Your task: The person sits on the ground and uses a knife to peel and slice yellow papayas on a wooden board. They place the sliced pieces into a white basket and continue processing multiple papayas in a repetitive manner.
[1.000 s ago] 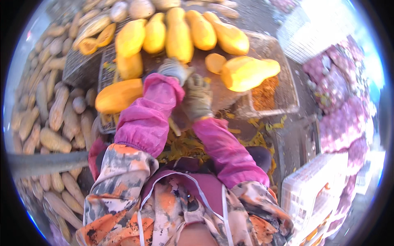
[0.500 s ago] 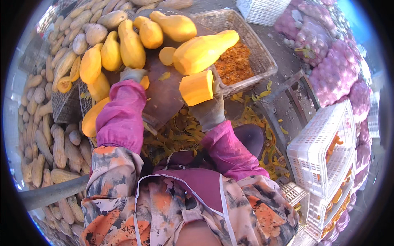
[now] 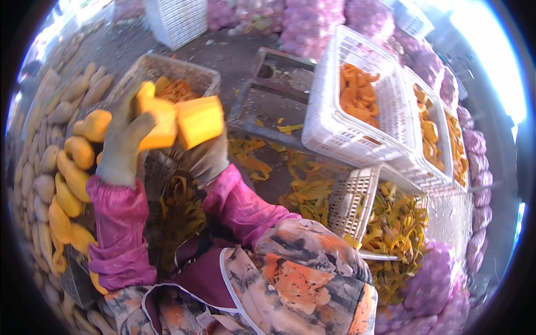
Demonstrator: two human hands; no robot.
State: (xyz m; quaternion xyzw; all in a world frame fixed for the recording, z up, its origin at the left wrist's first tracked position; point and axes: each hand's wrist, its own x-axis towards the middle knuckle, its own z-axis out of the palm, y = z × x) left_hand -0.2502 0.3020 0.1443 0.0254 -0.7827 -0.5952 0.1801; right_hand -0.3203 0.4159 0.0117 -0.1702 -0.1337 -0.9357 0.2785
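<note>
My left hand point(image 3: 124, 139), in a grey work glove, is closed around a peeled yellow-orange squash piece point(image 3: 161, 124). Beside that piece is a thick cut squash chunk point(image 3: 200, 121), gripped from below by my gloved right hand point(image 3: 207, 159). The two pieces are side by side and look to be touching, though motion blurs them. Behind them, a dirty plastic crate point(image 3: 209, 78) has shredded orange pulp point(image 3: 177, 91) in it. Whole peeled squashes point(image 3: 71, 177) lie in a row to the left of my left sleeve.
White plastic crates point(image 3: 321, 114) with orange squash pieces point(image 3: 358, 95) stand at the right. A smaller crate point(image 3: 352, 201) of peelings point(image 3: 393, 226) is nearer me. A metal frame point(image 3: 273, 89) lies behind the peelings. Unpeeled squashes point(image 3: 47, 159) fill the far left; purple mesh sacks point(image 3: 312, 25) line the back.
My view has swung to the right. My left hand has left the peeled squashes and taken hold of a squash piece, raised beside the chunk still in my right hand.
</note>
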